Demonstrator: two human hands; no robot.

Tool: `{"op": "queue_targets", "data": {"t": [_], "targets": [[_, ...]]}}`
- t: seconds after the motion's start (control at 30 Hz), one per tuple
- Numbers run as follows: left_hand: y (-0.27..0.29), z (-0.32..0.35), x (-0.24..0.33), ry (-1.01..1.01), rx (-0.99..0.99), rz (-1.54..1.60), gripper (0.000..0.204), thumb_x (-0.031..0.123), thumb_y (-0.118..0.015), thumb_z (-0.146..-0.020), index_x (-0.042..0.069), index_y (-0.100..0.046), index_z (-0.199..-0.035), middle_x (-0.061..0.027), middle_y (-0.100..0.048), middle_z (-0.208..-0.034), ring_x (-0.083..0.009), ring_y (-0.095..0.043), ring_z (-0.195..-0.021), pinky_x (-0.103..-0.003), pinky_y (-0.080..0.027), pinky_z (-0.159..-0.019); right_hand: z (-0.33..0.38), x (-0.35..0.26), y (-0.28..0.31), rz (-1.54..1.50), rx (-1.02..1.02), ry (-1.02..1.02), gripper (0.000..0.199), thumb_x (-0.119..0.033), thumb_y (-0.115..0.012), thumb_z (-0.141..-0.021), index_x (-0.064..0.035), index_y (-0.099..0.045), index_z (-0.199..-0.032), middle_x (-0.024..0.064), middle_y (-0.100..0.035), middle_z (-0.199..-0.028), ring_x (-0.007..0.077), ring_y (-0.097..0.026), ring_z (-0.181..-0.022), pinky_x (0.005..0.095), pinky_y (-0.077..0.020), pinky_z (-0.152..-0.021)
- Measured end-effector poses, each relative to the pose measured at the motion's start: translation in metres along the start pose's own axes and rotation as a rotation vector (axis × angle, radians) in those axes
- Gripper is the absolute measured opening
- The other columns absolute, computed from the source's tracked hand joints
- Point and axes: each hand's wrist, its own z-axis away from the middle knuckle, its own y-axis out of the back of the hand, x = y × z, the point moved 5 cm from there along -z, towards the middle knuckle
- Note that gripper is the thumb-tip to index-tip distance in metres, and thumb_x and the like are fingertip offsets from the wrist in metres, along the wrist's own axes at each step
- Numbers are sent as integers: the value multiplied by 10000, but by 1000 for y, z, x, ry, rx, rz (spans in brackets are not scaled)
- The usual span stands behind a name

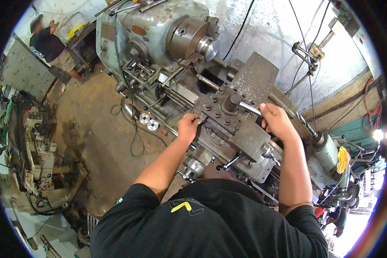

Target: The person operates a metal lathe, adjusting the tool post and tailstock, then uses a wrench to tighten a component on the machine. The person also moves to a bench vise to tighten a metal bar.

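Observation:
A metal lathe fills the middle of the view, with its square tool post [219, 105] in front of me. My right hand [274, 121] is closed around the end of the tool post's lever [250, 109], which runs out from the round hub [232, 103] on top. At the post's left side, my left hand [188, 127] is closed, its fingertips pinched against the edge. Whatever those fingers hold, if anything, is hidden. Several bolts stand around the hub. Beyond, the chuck [185, 39] grips a shiny round workpiece [208, 47].
A drill bit [304, 122] points from the tailstock [323, 148] at right. Metal chips lie on a flat plate [256, 77]. Two metal discs [148, 122] lie left of the lathe, near a looping cable [137, 146]. Another machine [41, 150] and a person [51, 45] are at left.

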Motion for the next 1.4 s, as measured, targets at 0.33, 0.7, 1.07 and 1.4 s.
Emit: {"op": "queue_targets", "data": {"t": [0.33,0.7,1.07,1.4], "targets": [[-1,0,-2,11,-3,-16,165,11,-653,-815,13,-711,-970,-146,-672,-924,-302,-655,-882,-340,-510,-795,-21,14,-14,-749,-359,-44,400,-343,-469,-1028,-18,-547,-1248,100,-649,-812,129,-550,-586,250,-420,-489],[-5,0,-13,-3,15,28,165,13,-660,-810,15,-712,-967,-135,-674,-926,-302,-656,-869,-339,-510,-789,-9,6,-14,-653,-460,-203,308,-280,-444,-1040,-76,-540,-1251,-47,-396,-631,54,-333,-502,213,-272,-435],[3,5,12,-65,-33,-3,162,29,-740,-765,4,-670,-908,-119,-598,-825,-269,-586,-789,-348,-459,-714,1,-15,-2,300,140,196,407,-377,-462,-1011,-17,-623,-909,165,-624,-728,356,-607,-637,440,-476,-622],[-3,8,15,35,15,-185,271,-95,-704,-703,-16,-627,-951,-120,-590,-907,-271,-597,-807,-307,-476,-724,-4,-6,-3,91,197,362,282,-308,-564,-963,-38,-603,-893,228,-634,-751,441,-625,-727,517,-483,-639]]}}
